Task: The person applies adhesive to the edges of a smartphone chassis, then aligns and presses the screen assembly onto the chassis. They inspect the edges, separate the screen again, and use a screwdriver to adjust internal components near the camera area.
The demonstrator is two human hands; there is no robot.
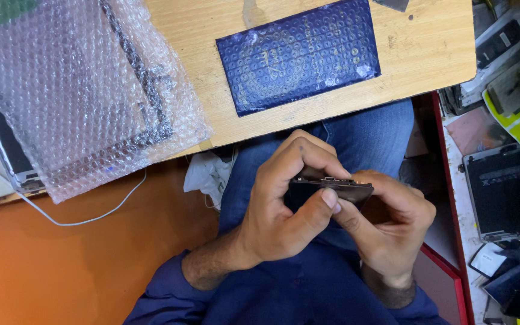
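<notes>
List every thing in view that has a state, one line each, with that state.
Left hand: closed around the dark phone's edge.
Right hand: gripping the phone from the other side.
Dark phone: held edge-up over the lap.
Blue bubble pouch: lying flat on the wooden table.
Clear bubble wrap: spread over a laptop.

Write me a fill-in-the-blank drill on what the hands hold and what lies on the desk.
1. Both hands, left hand and right hand, hold one small dark flat ____ device above the lap.
2. The dark blue padded envelope lies on the ____ desk.
3. The sheet of clear ____ wrap covers the desk's left part.
4. The person's trousers are blue ____.

Missing words: rectangular; wooden; bubble; denim
</notes>
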